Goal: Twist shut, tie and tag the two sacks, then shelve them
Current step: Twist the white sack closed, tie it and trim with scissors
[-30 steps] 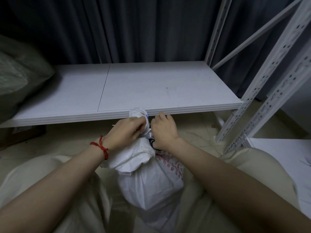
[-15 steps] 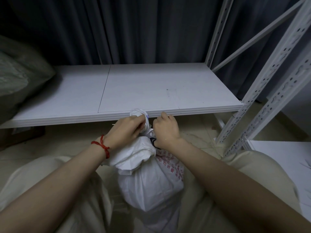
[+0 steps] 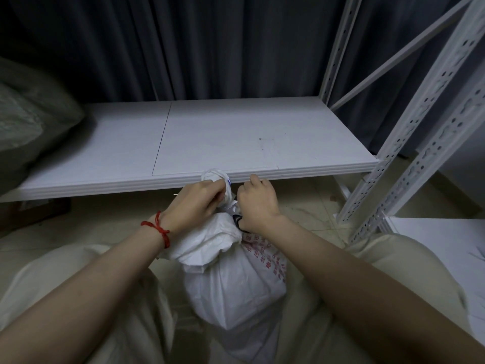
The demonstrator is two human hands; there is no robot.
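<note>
White sack on pale tiled floor just before the white shelf board, left hand and right hand both clenched round its twisted neck, grey-green bundle on the board's left end, dark curtain behind, perforated uprights at right.

**Around the edges: curtain, floor and odds**

A dark grey curtain hangs in long vertical folds across 12 o'clock. Pale, glossy floor tiles run from 9 o'clock to 3 o'clock, with a small brown scrap lying on them at 3 o'clock. A brown box sits in shadow at 9 o'clock. A flat white board lies at 4 o'clock. Cream trousers fill 7 and 5 o'clock. A red string bracelet shows at 8 o'clock, its knotted ends hanging loose.
</note>
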